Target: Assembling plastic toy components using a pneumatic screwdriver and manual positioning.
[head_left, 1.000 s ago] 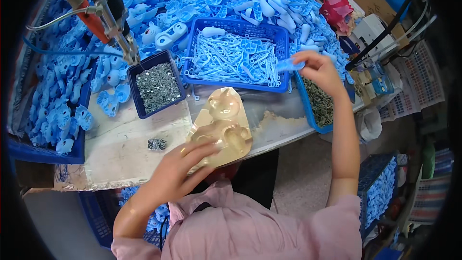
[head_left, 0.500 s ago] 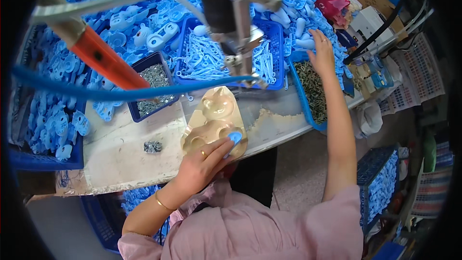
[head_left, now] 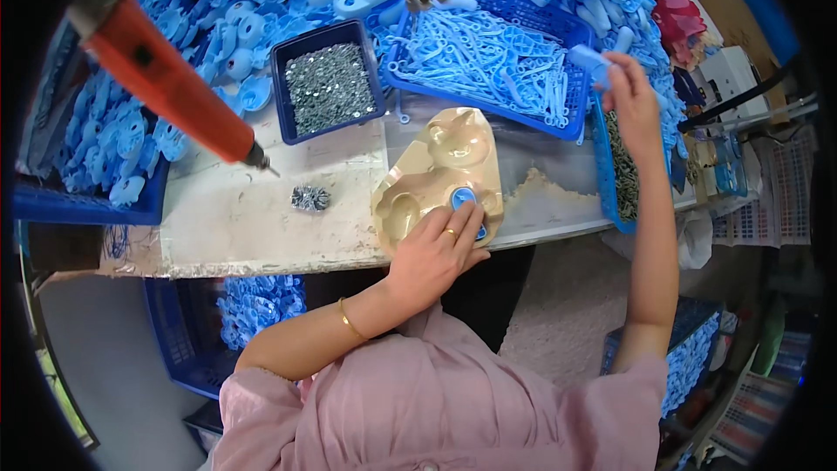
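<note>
My left hand [head_left: 432, 253] lies on a beige moulded fixture [head_left: 405, 179] at the table's front edge. Its fingers are together, closed over a small blue plastic part [head_left: 465, 197] seated in the fixture's right hollow; they cover much of that part. To the right, my right hand [head_left: 634, 109] is raised above a light-blue tray [head_left: 608, 176] of dark screws. Its thumb and fingers pinch a pale blue plastic piece [head_left: 590, 61], slightly blurred, its exact kind unclear.
An orange electric screwdriver [head_left: 170, 78] hangs at the left, above the table. A dark blue bin [head_left: 281, 92] of small metal parts and a blue basket [head_left: 488, 98] of thin blue plastic pieces stand behind the fixture. A small metallic cluster [head_left: 309, 199] lies left. Blue parts heap behind.
My right hand has come back from the heap at the far right and now carries a pale blue piece. My left hand stays on the fixture. The whole view has shifted.
</note>
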Action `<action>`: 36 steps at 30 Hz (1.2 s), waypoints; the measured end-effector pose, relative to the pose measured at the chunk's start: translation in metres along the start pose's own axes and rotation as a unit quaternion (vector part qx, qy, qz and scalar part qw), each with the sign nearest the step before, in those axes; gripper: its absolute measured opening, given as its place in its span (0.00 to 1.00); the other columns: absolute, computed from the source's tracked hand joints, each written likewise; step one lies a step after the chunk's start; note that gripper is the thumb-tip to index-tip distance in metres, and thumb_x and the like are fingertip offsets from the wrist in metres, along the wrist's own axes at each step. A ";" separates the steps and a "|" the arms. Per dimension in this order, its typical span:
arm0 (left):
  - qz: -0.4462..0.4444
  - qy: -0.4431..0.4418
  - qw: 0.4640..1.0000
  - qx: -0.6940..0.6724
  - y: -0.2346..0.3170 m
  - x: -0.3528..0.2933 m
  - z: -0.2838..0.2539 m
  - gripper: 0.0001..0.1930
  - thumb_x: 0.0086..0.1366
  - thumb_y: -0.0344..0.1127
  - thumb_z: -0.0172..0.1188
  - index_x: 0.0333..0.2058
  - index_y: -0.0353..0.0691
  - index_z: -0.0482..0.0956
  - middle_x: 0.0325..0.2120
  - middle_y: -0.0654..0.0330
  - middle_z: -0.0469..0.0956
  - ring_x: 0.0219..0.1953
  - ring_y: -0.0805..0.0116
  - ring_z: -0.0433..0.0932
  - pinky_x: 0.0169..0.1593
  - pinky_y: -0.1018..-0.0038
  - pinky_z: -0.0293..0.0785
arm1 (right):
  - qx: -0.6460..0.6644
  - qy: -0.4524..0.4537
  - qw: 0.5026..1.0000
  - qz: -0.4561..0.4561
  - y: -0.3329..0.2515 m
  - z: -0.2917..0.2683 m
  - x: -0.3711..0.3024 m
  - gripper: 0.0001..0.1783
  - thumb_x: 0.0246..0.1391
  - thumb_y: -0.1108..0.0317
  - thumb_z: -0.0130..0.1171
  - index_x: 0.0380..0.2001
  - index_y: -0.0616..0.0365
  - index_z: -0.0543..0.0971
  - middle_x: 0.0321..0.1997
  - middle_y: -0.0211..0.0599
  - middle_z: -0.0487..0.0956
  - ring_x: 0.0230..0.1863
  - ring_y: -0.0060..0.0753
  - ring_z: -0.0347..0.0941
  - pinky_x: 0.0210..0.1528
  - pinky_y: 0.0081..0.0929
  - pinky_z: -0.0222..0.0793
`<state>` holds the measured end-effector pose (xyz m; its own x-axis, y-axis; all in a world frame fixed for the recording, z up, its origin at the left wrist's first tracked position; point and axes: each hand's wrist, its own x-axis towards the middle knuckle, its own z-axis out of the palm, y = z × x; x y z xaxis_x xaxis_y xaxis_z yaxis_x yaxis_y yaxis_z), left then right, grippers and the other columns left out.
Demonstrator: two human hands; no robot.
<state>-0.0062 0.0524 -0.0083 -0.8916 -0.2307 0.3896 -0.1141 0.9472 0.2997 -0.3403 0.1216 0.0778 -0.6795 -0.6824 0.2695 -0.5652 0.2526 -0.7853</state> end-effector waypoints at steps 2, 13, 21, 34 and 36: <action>-0.004 0.006 1.000 -0.012 -0.001 -0.003 -0.009 0.29 0.59 0.46 0.67 0.56 0.36 0.75 0.52 0.58 0.77 0.50 0.60 0.74 0.56 0.63 0.72 | 0.035 -0.131 0.990 0.022 -0.049 0.038 -0.034 0.13 0.68 0.64 0.54 0.48 0.60 0.79 0.28 0.27 0.77 0.26 0.16 0.71 0.31 0.19 0.68; 0.033 0.138 0.990 -0.026 -0.063 -0.064 -0.082 0.17 0.53 0.28 0.70 0.43 0.42 0.82 0.43 0.61 0.82 0.43 0.60 0.79 0.51 0.62 0.76 | -0.023 -0.525 0.847 -0.076 -0.088 0.144 -0.068 0.12 0.61 0.66 0.59 0.35 0.66 0.82 0.21 0.33 0.80 0.23 0.25 0.79 0.27 0.26 0.72; -0.205 0.228 0.941 0.145 -0.227 -0.043 -0.100 0.14 0.61 0.31 0.64 0.46 0.41 0.79 0.46 0.56 0.80 0.50 0.52 0.75 0.52 0.58 0.72 | -0.063 -0.379 0.907 -0.171 -0.101 0.160 -0.095 0.14 0.56 0.63 0.68 0.39 0.63 0.82 0.24 0.40 0.81 0.23 0.30 0.79 0.29 0.26 0.73; -0.152 0.100 0.974 0.137 -0.173 -0.089 -0.143 0.15 0.51 0.35 0.72 0.34 0.44 0.75 0.29 0.59 0.75 0.33 0.55 0.75 0.36 0.61 0.71 | 0.027 -0.326 0.941 -0.090 -0.107 0.131 -0.118 0.07 0.59 0.72 0.63 0.38 0.64 0.83 0.29 0.36 0.82 0.25 0.24 0.79 0.29 0.20 0.72; -0.089 0.061 0.990 0.093 -0.125 -0.092 -0.146 0.17 0.46 0.31 0.72 0.34 0.44 0.75 0.28 0.59 0.74 0.31 0.57 0.75 0.36 0.62 0.71 | 0.047 -0.313 0.947 -0.055 -0.114 0.122 -0.117 0.07 0.59 0.73 0.62 0.38 0.65 0.83 0.29 0.35 0.82 0.25 0.23 0.79 0.29 0.20 0.72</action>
<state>0.1543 -0.0771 0.0460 -0.7915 -0.4127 0.4507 -0.3544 0.9108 0.2117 -0.1387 0.0890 0.0676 -0.1916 -0.9814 -0.0071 -0.5520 0.1138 -0.8260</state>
